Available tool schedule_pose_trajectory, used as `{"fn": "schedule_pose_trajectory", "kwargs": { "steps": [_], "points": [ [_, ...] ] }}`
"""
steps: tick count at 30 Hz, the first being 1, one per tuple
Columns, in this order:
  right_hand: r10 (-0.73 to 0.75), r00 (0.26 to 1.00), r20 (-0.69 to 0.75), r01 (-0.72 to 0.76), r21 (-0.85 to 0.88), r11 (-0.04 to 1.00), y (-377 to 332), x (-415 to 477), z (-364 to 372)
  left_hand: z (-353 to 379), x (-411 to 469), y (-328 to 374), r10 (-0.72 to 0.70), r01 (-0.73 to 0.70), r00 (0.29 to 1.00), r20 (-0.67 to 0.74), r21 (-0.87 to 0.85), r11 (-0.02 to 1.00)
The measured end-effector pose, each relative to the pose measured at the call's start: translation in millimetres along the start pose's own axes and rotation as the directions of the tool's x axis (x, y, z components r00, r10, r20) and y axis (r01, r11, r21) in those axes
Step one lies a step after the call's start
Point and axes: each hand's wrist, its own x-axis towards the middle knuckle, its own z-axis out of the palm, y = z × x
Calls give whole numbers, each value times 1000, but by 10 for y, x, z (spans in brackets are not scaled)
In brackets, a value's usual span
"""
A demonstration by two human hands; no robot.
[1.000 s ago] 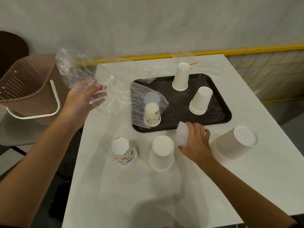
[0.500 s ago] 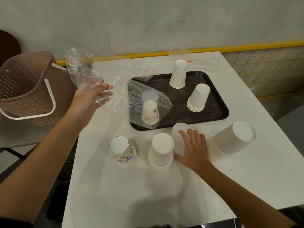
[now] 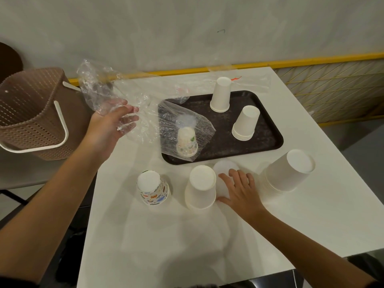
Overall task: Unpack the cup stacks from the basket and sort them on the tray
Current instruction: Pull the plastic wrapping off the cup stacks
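Setting: white table (image 3: pixel 207 235) against a grey wall (image 3: pixel 187 28), with a yellow rail (image 3: pixel 311 59) along the far edge.

1. Basket (image 3: pixel 31 113): brown, perforated, with a white handle. It stands off the table at 10 o'clock.
2. Tray (image 3: pixel 270 140): dark, rectangular, on the table towards 1 o'clock.
3. Tall white stack (image 3: pixel 221 94): inverted, at the tray's 12 o'clock.
4. Short white stack (image 3: pixel 246 123): inverted, at the tray's 3 o'clock, apart from item 3.
5. Covered printed cup (image 3: pixel 187 142): inverted, at the tray's 8 o'clock, under a sheet of clear film.
6. Printed stack (image 3: pixel 152 188): inverted, on the table at the tray's 7 o'clock.
7. Plain white stack (image 3: pixel 201 186): inverted, on the table just below the tray's near edge.
8. Small pale cup (image 3: pixel 223 166): inverted, just beside item 7 at its 3 o'clock.
9. Wide white stack (image 3: pixel 291 171): inverted, on the table at the tray's 5 o'clock.
10. Plastic wrap (image 3: pixel 93 86): clear and crumpled, raised between basket and tray.
11. Empty sleeve (image 3: pixel 249 84): clear film lying at the table's 12 o'clock.

Left hand (image 3: pixel 110 125): holds the plastic wrap, thumb and fingers closed on the film.
Right hand (image 3: pixel 239 188): fingers spread wide and fairly straight, lying over the small pale cup.
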Motion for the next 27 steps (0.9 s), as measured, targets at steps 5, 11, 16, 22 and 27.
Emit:
{"fn": "schedule_pose_trajectory", "kwargs": {
  "steps": [5, 11, 16, 22, 27],
  "points": [
    [-40, 996, -80, 38, -18, 999, 15, -4, 41, 4, -35, 16, 6, -6, 1000, -8, -3, 1000],
    [-34, 994, -102, 34, -3, 999, 82, 0, 20, -8, -29, 34, 9, -9, 1000, 5, -6, 1000],
    [2, 997, -75, -1, 23, 1000, 95, -12, -47, 13, -1, 42, 16, -16, 1000, 4, -13, 1000],
    [87, 982, -167, -75, 79, 994, 97, -84, -247, 20, 47, 50, 28, -27, 999, 29, -20, 999],
    [213, 947, -239, -140, 290, 947, 112, -2, -639, 45, 90, 56, 31, -30, 998, 63, -26, 999]
  ]
}}
